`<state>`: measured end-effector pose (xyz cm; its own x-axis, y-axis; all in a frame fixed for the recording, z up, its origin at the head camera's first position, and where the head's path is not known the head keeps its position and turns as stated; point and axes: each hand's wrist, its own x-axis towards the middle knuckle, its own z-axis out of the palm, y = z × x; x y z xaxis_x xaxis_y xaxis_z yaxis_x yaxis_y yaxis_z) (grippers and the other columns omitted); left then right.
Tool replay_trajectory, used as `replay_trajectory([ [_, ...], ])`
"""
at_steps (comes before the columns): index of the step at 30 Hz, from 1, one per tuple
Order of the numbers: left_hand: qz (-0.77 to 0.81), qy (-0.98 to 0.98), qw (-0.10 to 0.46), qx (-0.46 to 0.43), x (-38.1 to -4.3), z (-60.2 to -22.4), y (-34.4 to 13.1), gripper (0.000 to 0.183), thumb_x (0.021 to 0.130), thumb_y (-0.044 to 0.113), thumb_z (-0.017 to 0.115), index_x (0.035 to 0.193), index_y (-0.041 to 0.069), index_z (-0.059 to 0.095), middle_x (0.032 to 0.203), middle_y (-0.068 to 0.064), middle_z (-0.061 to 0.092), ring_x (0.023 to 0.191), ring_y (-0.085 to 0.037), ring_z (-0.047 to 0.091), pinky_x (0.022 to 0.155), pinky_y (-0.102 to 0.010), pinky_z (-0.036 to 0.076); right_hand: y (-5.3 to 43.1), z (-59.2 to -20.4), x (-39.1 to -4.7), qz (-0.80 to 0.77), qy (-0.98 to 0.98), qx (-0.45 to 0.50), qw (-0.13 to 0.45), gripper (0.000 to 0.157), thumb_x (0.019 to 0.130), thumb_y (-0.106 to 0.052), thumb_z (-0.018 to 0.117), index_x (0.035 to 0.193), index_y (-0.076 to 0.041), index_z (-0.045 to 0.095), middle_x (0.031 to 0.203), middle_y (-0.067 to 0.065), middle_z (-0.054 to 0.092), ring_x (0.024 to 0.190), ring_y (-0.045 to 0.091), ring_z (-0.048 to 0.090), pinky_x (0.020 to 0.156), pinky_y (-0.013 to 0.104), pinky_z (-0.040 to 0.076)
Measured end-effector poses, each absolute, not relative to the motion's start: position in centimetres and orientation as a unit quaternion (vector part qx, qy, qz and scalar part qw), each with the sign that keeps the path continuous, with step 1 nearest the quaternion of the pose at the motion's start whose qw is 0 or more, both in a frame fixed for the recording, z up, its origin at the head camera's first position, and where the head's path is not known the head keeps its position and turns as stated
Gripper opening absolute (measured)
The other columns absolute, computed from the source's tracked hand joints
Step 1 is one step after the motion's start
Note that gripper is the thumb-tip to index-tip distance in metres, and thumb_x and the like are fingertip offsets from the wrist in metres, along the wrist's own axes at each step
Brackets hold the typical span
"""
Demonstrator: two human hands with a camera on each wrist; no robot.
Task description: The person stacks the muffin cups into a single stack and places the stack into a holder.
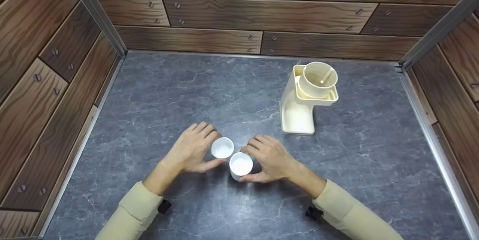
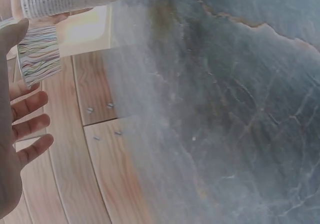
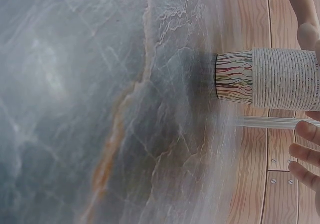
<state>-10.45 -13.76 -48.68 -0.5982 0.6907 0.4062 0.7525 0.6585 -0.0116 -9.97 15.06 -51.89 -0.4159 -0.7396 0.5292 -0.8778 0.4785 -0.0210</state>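
Note:
A white paper cup (image 1: 222, 148) with wavy coloured lines is pinched between the thumb and fingers of my left hand (image 1: 196, 148). It is raised above the table in the left wrist view. Just right of it, a stack of paper cups (image 3: 282, 78) stands on the table, mouths up, its many rims showing as ridges. My right hand (image 1: 271, 157) grips this stack near its top, thumb on the near side and index finger on the far side. From above, only the top cup's white inside shows. The single cup sits close beside the stack's upper end.
A cream-coloured stand (image 1: 297, 116) rises behind and right of my right hand. On top it bears a round container (image 1: 312, 88) with a thin stick inside. Wood-patterned walls (image 1: 262, 13) with metal edging enclose the grey marbled table (image 1: 179, 90) on three sides.

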Motion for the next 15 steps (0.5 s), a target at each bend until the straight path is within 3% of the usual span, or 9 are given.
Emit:
replay_trajectory([
  [11,-0.089,-0.877,0.223,-0.416,-9.4,-46.7,-13.2,0.059,0.08,0.068,0.076,0.112,0.019,0.065,0.105,0.001,0.066,0.098,-0.02,0.061,0.078,-0.034,0.05,15.1,-51.8,-10.0,0.145,-0.828,0.49,0.231,0.074,0.075,-0.084,0.07,0.107,-0.016,0.071,0.095,-0.002,0.069,0.085,0.015,0.062,0.073,0.029,0.052],
  [15,-0.1,-0.868,0.237,-0.424,-9.2,-46.2,-13.0,0.058,0.083,0.069,0.071,0.112,0.019,0.065,0.105,0.001,0.067,0.098,-0.019,0.062,0.078,-0.033,0.051,15.1,-51.7,-10.1,0.144,-0.828,0.489,0.235,0.074,0.075,-0.084,0.07,0.106,-0.016,0.071,0.094,-0.002,0.069,0.084,0.015,0.062,0.072,0.029,0.051],
])
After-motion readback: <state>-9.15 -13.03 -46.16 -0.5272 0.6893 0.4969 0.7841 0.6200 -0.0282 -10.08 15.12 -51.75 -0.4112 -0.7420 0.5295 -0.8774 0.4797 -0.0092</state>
